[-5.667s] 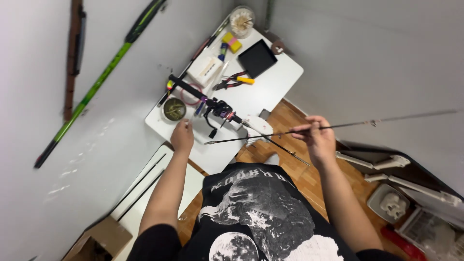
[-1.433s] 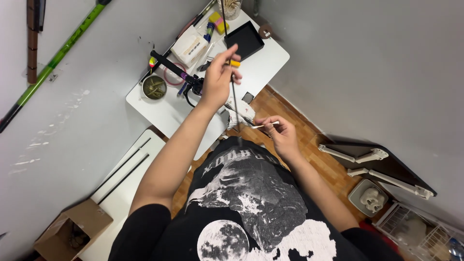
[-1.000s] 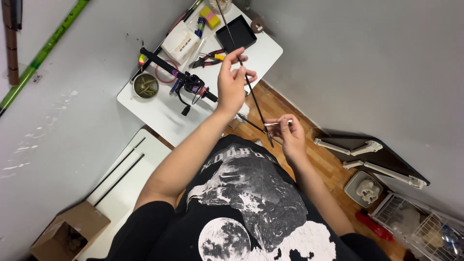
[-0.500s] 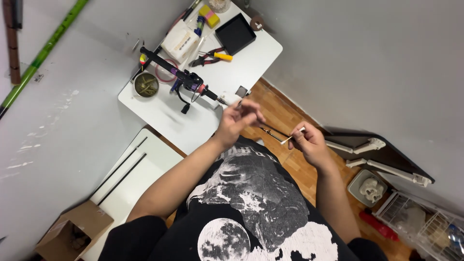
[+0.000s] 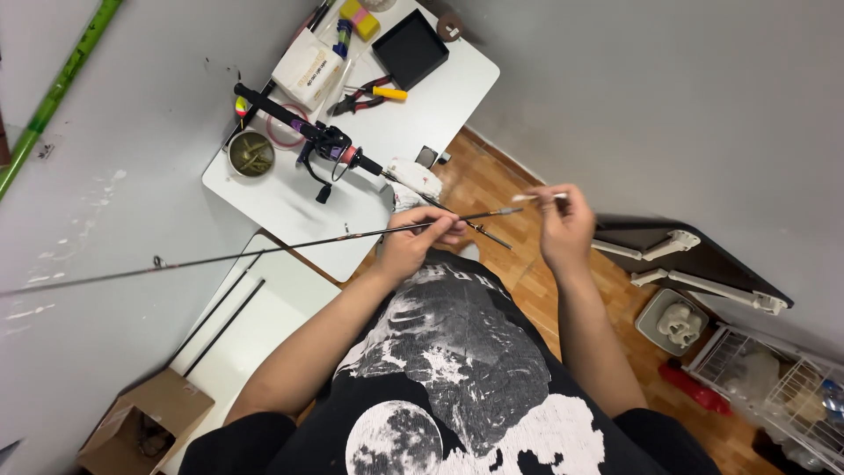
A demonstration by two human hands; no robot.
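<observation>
A wooden floor (image 5: 545,290) runs beneath both hands, closed in by a grey wall (image 5: 668,105) beyond the right hand and another pale wall to the left of the left hand. Ahead of the left hand stands a white table (image 5: 299,207), its rounded near edge just past the knuckles; a second white slab (image 5: 264,308) lies lower, to the left of the forearm, with a cardboard box (image 5: 145,422) behind it. To the right of the right hand sit a dark shelf with white brackets (image 5: 686,259) and a wire rack (image 5: 774,387).

The left hand (image 5: 413,242) is closed around a thin dark rod blank (image 5: 264,251), which stretches far out to that hand's left (its tip blurs against the wall) and ends in a pale ferrule just right of the fingers. The right hand (image 5: 563,224) is well apart from the left, fingertips pinched on a small pale stick (image 5: 536,197) pointing back toward the ferrule; bare floor shows between the two.

On the table ahead lie a rod butt with reel (image 5: 321,141), a black tray (image 5: 411,48), pliers (image 5: 369,92) and a small round tin (image 5: 251,152).
</observation>
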